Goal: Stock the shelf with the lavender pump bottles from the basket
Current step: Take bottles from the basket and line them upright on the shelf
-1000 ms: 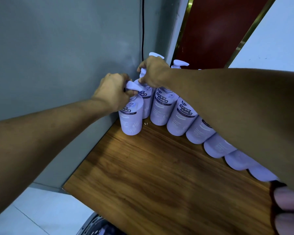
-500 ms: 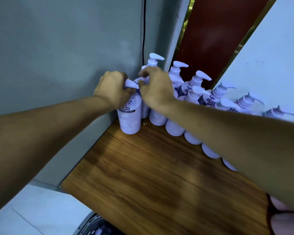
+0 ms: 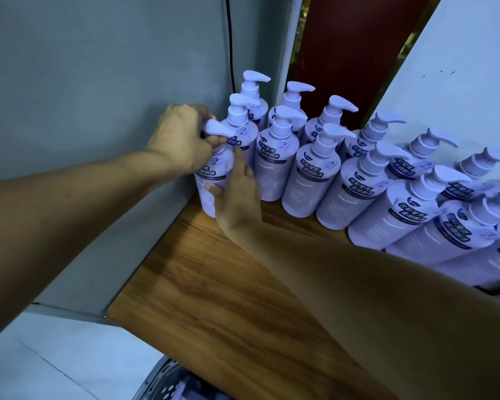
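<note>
Lavender pump bottle [image 3: 217, 168] upright in the shelf [image 3: 214, 284] corner, left hand [image 3: 182, 137] pinching its pump spout, right hand [image 3: 237, 197] wrapped round the body

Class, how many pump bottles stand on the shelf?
13 sure: one bottle front left, in left hand and right hand; six in the middle row; six in the back row; more maybe cut off right.

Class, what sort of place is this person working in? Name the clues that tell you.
Probably a shop or stockroom: rows of identical lavender pump bottles stand on a wood-grain shelf against a grey wall, and the rim of a basket shows below.
</note>
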A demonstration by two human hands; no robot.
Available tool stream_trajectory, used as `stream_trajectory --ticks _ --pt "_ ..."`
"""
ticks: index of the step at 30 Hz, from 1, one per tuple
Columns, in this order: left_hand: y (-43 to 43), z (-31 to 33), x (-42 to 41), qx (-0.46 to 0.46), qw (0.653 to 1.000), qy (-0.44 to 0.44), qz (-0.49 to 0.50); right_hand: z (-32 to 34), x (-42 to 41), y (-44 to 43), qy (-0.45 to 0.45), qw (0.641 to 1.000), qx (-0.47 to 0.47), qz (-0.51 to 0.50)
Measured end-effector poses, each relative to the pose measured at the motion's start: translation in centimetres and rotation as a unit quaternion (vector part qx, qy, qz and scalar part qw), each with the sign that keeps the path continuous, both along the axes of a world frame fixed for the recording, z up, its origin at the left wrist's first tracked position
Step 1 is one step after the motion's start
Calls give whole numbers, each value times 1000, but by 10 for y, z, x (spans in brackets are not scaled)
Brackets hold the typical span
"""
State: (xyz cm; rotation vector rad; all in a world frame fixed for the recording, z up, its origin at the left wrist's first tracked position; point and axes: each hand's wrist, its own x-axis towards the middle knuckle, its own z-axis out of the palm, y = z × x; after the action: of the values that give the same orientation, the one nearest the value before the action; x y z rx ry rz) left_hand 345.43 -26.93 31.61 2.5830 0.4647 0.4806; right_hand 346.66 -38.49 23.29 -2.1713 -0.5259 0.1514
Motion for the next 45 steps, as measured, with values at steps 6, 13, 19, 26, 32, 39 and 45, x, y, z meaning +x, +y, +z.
stream_trajectory --ticks 6,13,19,26,32,39,45 --pt "3 -3 3 7 1000 2 -6 -5 3 1 -15 1000 1 -5" --pt "-2 -10 -3 7 1000 11 7 -7 2 -7 18 999 38 8" --pt "-12 -19 -19 -72 997 -26 18 -8 -44 -25 91 993 68 -22" --pt "-60 -18 -84 -103 976 -190 39 44 -90 -71 36 986 152 -61" --pt "-122 -53 -173 -201 969 -130 -63 48 -149 -138 95 968 217 -86" --pt "-176 -104 -254 -249 966 -54 -38 -9 -242 -202 188 967 145 -92" --pt "-227 -197 -343 -261 964 38 15 -86 -308 -248 266 957 88 -79"
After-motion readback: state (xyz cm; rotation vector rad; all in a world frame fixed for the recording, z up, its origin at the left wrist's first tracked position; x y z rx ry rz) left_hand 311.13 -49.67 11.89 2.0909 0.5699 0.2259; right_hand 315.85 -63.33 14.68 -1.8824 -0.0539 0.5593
